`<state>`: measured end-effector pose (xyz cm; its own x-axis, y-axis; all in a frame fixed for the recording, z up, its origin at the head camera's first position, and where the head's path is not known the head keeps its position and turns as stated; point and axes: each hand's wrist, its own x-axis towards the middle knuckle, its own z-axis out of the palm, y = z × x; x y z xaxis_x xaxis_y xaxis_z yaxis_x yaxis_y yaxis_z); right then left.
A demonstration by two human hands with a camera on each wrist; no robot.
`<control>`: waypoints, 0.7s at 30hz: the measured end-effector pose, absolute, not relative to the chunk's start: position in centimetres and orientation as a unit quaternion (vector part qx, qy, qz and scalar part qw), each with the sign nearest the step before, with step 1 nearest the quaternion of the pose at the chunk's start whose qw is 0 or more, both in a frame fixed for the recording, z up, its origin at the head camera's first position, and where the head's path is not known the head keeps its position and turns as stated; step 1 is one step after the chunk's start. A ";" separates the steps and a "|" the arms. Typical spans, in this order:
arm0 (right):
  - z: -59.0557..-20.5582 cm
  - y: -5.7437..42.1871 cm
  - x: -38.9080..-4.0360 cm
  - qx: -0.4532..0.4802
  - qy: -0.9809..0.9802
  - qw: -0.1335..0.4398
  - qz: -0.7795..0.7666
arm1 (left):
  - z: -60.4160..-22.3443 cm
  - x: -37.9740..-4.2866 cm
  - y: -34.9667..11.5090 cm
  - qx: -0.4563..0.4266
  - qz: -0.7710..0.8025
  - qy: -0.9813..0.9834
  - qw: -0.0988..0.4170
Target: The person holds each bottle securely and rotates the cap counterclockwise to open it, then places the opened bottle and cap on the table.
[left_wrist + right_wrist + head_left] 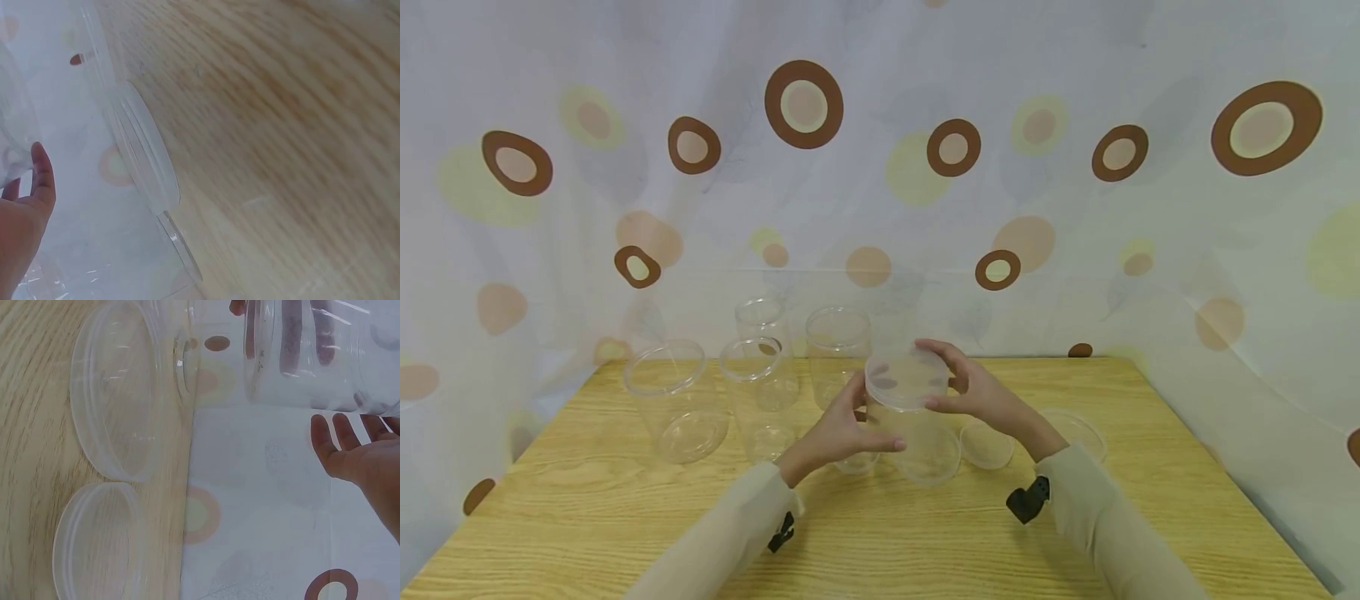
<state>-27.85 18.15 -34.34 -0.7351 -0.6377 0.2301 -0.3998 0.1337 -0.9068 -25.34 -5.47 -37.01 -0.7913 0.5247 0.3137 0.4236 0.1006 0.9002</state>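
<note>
A clear plastic jar [889, 425] is held up off the table between both hands, with a frosted lid [907, 379] at its top. My left hand [842, 429] grips the jar's side, its thumb on the near face. From the right, my right hand [973, 392] holds the lid's edge, thumb in front and fingers behind. In the right wrist view the jar [306, 356] lies sideways, with the right hand [372, 453] at its lidded end. The left wrist view catches the left hand [28, 215] against the jar's side.
To the left and behind stand several clear open jars, among them a wide jar [666, 400], a narrower jar [752, 392] and a rear jar [838, 342]. Loose lids lie flat at centre and right, including a small lid [987, 444] and a larger lid [1078, 433].
</note>
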 end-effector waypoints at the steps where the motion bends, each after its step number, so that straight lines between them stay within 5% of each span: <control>1: -34.4 18.2 -28.0 -0.355 0.735 0.118 -0.566 | -36.9 -25.3 -5.5 0.323 0.589 0.740 0.046; 21: -34.4 18.3 -28.3 -0.385 0.684 0.165 -0.597 | -36.9 -25.4 -5.8 0.327 0.580 0.744 0.057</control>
